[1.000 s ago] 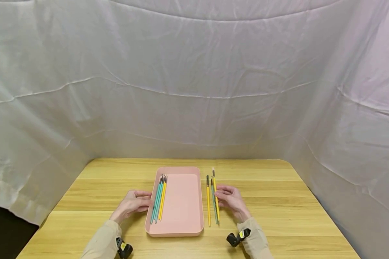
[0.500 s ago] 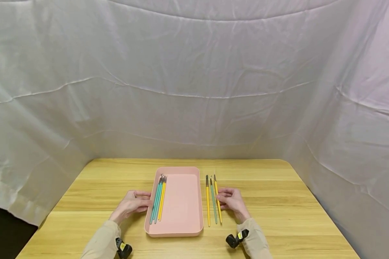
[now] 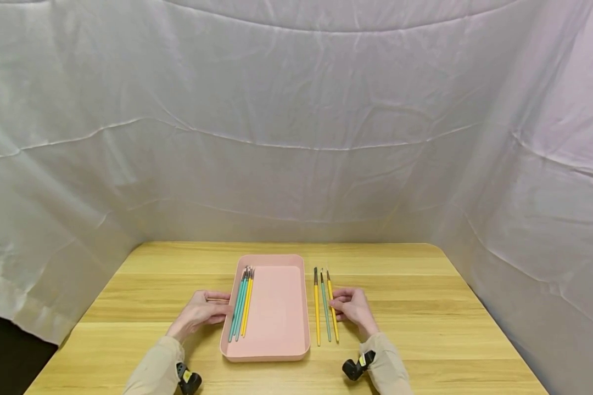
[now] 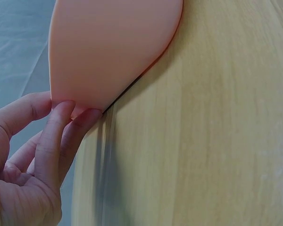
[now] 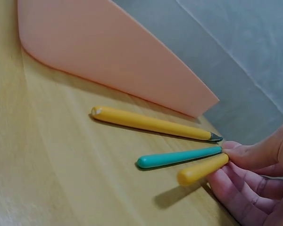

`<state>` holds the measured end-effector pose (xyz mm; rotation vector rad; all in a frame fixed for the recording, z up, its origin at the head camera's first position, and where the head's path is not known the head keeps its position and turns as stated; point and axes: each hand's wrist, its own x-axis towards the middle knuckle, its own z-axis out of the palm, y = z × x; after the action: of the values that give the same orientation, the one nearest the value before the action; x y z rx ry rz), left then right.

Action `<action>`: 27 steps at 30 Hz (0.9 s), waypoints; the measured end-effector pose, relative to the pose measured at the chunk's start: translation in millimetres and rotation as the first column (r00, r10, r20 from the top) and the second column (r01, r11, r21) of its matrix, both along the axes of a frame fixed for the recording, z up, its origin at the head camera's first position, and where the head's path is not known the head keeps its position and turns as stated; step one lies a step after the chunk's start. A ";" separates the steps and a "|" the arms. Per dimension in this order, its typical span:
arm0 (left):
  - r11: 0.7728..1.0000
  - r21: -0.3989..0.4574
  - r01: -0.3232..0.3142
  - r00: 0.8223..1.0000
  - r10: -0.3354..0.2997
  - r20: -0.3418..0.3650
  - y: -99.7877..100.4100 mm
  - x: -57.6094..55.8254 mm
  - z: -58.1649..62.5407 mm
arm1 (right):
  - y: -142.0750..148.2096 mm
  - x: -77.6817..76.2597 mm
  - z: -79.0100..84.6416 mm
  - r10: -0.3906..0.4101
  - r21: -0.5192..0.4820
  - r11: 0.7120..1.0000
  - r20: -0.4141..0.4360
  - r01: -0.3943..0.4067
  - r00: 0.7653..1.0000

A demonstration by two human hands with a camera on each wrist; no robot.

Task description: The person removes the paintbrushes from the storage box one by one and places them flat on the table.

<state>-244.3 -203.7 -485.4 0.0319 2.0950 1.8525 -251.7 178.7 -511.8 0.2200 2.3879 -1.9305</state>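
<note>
A yellow paintbrush (image 3: 333, 312) is pinched by my right hand (image 3: 354, 308) between thumb and fingers. In the right wrist view, the end of that yellow handle (image 5: 198, 172) is slightly above the table, its shadow below it. Just left lie a teal paintbrush (image 3: 326, 312) and another yellow paintbrush (image 3: 318, 312), roughly parallel. My left hand (image 3: 201, 312) touches the left wall of a pink tray (image 3: 279, 349); in the left wrist view its fingertips rest against the outer wall. Inside the tray, along its left side, are several teal and yellow paintbrushes (image 3: 242, 307).
The wooden table (image 3: 425, 329) has rounded far corners. Grey fabric (image 3: 296, 181) hangs around its back and sides. A black camera (image 3: 358, 366) sits at the right wrist and another camera (image 3: 190, 381) at the left.
My right hand has brought its yellow paintbrush nearer the table's front and a little right, so it stands apart from the teal one. My left hand stays on the tray.
</note>
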 end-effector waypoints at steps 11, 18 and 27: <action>1.000 0.003 -0.009 1.000 0.009 -0.001 0.3 0.6 0.8 | -2.0 -4.1 -2.2 -0.018 0.074 0.997 0.009 0.017 1.000; 1.000 -0.009 -0.014 1.000 0.014 0.000 0.2 0.7 0.3 | -5.9 -3.8 -1.3 -0.018 0.132 0.991 0.007 0.017 1.000; 1.000 -0.020 -0.021 1.000 0.022 0.003 1.1 0.1 2.4 | -8.7 -5.0 -2.7 -0.005 0.161 0.987 -0.041 0.012 0.999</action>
<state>-244.2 -202.6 -483.0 0.0010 2.1196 1.8420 -256.7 169.9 -514.6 0.2008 2.5752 -1.7627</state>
